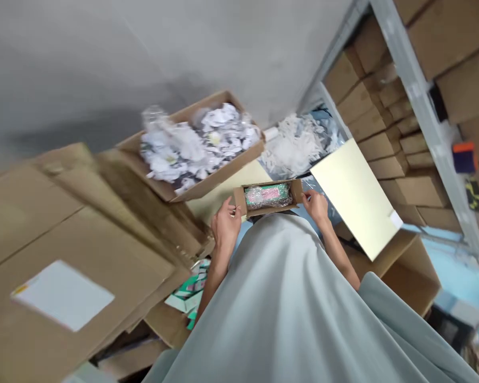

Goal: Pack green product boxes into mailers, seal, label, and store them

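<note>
A small cardboard box [240, 198] stands open in front of my body, its two end flaps spread outward. Inside lies a green and pink package [268, 194] covered in clear bubble wrap. My left hand [226, 224] is at the left flap, with fingers curled around its lower edge. At the opposite end, my right hand [316, 206] pinches the edge of the right flap between thumb and fingers. The front wall of the box is partly hidden by my light grey clothing [291, 287].
Behind the small box is a larger carton [223, 175] of white artificial flowers. White shredded filling [289, 143] lies to its right, near a pale yellow board [355, 197]. Large cartons [115, 250] crowd the left, with green packages [189, 290] below. Shelves of boxes [383, 133] stand right.
</note>
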Demonstrator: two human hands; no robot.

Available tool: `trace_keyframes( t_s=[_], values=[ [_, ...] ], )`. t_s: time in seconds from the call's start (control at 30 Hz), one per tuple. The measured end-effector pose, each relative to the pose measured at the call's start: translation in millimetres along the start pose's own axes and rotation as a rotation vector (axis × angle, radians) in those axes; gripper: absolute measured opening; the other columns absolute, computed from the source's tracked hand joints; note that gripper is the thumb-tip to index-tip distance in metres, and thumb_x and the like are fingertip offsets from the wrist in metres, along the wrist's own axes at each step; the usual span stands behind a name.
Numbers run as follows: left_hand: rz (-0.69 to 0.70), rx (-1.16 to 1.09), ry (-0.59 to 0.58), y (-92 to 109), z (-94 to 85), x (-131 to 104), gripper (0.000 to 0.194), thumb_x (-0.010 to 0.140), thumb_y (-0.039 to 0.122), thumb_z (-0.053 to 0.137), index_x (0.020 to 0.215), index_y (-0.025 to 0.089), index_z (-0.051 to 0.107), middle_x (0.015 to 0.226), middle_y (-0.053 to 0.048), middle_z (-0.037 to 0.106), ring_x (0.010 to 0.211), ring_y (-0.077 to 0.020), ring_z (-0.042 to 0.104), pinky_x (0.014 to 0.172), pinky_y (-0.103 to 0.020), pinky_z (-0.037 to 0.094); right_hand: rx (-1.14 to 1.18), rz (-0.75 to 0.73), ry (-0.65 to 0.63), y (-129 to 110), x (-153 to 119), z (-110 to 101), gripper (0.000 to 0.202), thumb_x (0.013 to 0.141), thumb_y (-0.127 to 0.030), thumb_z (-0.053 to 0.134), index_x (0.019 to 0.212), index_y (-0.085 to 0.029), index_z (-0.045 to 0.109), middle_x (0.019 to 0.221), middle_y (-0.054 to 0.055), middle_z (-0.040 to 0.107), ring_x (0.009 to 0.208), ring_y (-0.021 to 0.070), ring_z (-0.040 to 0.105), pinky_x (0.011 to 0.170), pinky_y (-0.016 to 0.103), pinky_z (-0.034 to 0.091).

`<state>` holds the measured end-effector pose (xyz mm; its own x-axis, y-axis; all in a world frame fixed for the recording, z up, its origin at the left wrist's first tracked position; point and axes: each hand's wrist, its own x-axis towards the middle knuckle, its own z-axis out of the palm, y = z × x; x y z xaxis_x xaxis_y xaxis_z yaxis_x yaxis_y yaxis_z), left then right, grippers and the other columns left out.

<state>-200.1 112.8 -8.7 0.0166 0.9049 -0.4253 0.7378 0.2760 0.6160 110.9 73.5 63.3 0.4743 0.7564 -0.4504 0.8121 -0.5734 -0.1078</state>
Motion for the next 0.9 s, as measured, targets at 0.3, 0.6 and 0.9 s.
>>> trace_keyframes(
  t_s=[0.3,0.6,0.9],
  values=[
    [0.414,0.054,-0.340,129,99.8,9,0.041,0.103,0.035,0.064,0.138,0.020,0.080,0.119,-0.012,0.087,0.101,-0.0291,0.083,0.098,-0.038,0.062,0.212,0.437,0.227,153,-72,-8,0.033,0.113,-0.039,0.055,0.110,-0.020,0.081,0.102,0.011,0.086,0.091,0.0269,0.079,0.075,0.031,0.048],
    [0.607,0.174,-0.385,270,232.3,-13,0.032,0.103,0.035,0.065,0.123,0.021,0.086,0.123,-0.012,0.087,0.098,-0.0302,0.083,0.094,-0.039,0.062,0.412,0.541,0.295,304,-54,-11,0.027,0.112,-0.036,0.055,0.102,-0.023,0.077,0.100,0.007,0.085,0.086,0.0241,0.076,0.076,0.030,0.047],
    [0.791,0.258,-0.478,374,354.6,-21,0.036,0.105,0.031,0.060,0.129,0.021,0.084,0.128,-0.011,0.085,0.094,-0.0269,0.080,0.096,-0.037,0.060,0.436,0.635,0.275,406,-23,-20,0.023,0.114,-0.031,0.057,0.108,-0.022,0.077,0.108,0.007,0.084,0.089,0.0229,0.078,0.075,0.028,0.045]
  ],
)
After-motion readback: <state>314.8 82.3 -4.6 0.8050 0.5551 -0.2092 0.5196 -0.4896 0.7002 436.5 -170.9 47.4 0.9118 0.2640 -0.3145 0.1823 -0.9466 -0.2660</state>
